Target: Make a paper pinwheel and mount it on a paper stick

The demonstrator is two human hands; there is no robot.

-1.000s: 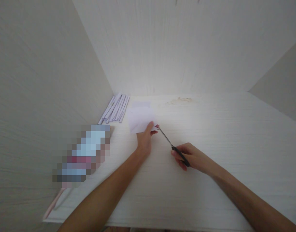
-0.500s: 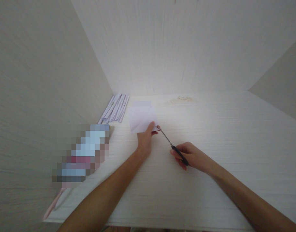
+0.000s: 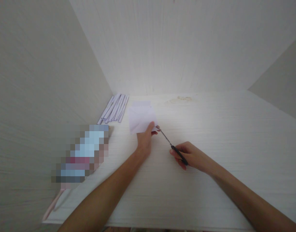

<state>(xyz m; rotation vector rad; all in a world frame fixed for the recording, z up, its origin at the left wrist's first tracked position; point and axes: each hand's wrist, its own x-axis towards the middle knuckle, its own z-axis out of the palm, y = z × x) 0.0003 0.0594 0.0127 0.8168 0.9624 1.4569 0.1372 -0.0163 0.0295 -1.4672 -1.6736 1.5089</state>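
Note:
My left hand (image 3: 146, 138) pinches the lower right part of a white sheet of paper (image 3: 141, 117), thumb on top and fingers beneath. The sheet shows faint creases, and a further flap or layer sticks out along its far edge. In my right hand (image 3: 185, 154) is a pair of scissors (image 3: 178, 155) with black handles. Their thin metal blades point up and left to the paper's right edge, close by my left fingertips. Whether the blade tips are around the paper or only touching it, I cannot tell.
Several thin rolled or folded white paper strips (image 3: 115, 108) lie bunched by the left wall. Nearer me, a blurred-out item (image 3: 87, 151) with a pink edge rests along that wall. The white surface (image 3: 210, 193) has a brownish mark (image 3: 185, 98) near the back wall.
The view has shifted very slightly. My right hand and the scissors have moved a touch to the left, while the left hand keeps the paper in the same place.

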